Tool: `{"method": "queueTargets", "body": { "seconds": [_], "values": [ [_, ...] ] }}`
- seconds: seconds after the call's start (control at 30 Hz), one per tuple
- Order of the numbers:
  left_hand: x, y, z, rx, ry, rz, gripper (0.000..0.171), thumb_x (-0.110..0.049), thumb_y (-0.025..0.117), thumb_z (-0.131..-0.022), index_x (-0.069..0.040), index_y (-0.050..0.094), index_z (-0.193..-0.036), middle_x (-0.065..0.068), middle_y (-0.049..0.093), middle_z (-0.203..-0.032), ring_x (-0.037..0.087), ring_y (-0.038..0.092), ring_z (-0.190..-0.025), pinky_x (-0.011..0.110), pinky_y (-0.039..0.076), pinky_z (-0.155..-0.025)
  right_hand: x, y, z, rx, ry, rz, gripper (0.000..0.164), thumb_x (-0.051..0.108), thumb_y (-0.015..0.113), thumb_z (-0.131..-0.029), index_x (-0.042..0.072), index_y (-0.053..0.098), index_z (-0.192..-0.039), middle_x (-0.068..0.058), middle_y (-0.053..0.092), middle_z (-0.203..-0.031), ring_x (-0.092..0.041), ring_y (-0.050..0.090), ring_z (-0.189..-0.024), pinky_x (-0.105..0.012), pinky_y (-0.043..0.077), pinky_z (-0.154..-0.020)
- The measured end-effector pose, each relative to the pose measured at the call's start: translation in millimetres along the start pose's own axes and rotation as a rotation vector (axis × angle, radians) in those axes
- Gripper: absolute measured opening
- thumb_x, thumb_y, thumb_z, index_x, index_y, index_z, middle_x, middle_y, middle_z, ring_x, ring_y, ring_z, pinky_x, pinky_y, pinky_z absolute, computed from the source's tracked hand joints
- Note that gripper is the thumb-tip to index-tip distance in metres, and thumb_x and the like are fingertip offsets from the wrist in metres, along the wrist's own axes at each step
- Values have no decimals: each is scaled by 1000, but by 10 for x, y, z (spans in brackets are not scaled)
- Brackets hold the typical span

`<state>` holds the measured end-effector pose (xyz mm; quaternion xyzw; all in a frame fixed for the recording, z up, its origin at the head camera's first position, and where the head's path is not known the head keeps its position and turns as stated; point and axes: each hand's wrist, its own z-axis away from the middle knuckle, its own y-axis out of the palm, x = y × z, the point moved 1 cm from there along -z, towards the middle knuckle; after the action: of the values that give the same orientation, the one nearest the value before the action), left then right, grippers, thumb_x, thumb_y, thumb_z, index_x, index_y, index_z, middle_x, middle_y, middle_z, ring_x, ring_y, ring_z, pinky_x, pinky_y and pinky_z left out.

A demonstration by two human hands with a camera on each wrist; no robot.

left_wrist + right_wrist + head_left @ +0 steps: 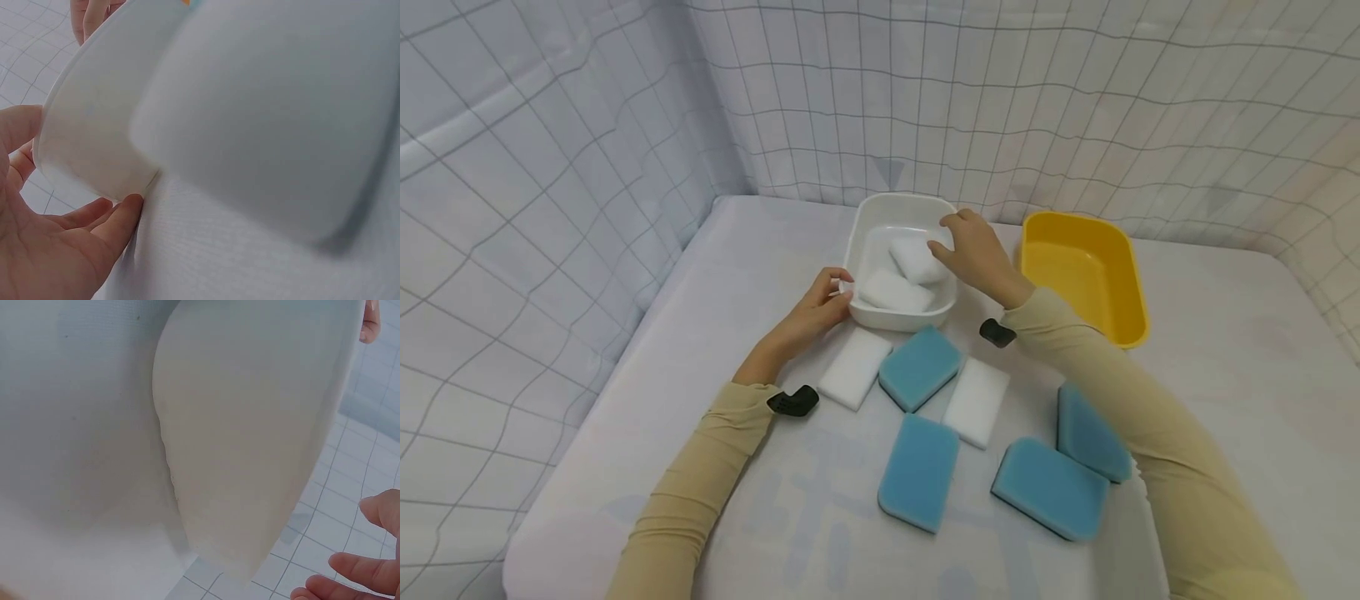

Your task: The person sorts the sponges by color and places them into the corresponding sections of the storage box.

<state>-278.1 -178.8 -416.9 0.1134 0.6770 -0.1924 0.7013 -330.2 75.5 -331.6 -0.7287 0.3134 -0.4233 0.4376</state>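
A white plastic tub (898, 321) stands at the back of the table with two white sponges (916, 260) lying inside it. At its front left, my left hand (812, 315) holds the tub, the thumb at the rim and fingers against the outer wall and low edge, as the left wrist view shows. Over the tub's right rim hovers my right hand (981, 257), beside the sponges. Its fingers (362, 572) are spread, with nothing between them, in the right wrist view. Just in front of the tub lie a white sponge (855, 368) and a blue sponge (920, 368).
A yellow tub (1137, 287) stands right of the white one, partly behind my right forearm. Nearer me lie another white sponge (976, 402) and blue sponges (919, 472), (1051, 489), and a blue sponge (1090, 433) by my right sleeve. Gridded white cloth (880, 92) hangs behind.
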Motion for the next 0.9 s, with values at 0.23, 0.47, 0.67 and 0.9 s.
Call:
{"method": "queueTargets", "body": {
  "seconds": [0.23, 0.47, 0.67, 0.9],
  "values": [
    [-20, 9, 8, 0, -9, 3, 30, -26, 41, -100, -17, 26, -125, 20, 30, -141, 31, 39, -127, 44, 30, -108, 39, -84, 114, 11, -5, 18, 46, 27, 60, -91, -6, 55, -122, -25, 56, -121, -35, 56, -104, -43, 48, -93],
    [-5, 6, 1, 4, -7, 3, 34, -26, 40, -101, -14, 24, -128, 22, 28, -142, 32, 37, -129, 47, 27, -111, 60, -140, 246, -3, -60, 47, 44, 25, 60, -90, -7, 56, -119, -25, 57, -120, -36, 54, -108, -43, 47, -95],
    [-1, 18, 10, -1, -5, -4, 33, -27, 41, -101, -16, 25, -128, 20, 29, -141, 30, 37, -128, 46, 28, -111, 38, -179, 359, 20, -66, 73, 44, 26, 59, -92, -6, 55, -121, -23, 56, -123, -35, 52, -113, -44, 45, -98],
    [-8, 13, 2, 2, -5, -9, 34, -28, 41, -100, -16, 25, -127, 20, 29, -140, 30, 40, -127, 46, 28, -111, 15, -211, 504, 23, -99, 88, 43, 27, 61, -90, -4, 56, -120, -22, 58, -119, -35, 55, -109, -44, 46, -96]
  ]
}}
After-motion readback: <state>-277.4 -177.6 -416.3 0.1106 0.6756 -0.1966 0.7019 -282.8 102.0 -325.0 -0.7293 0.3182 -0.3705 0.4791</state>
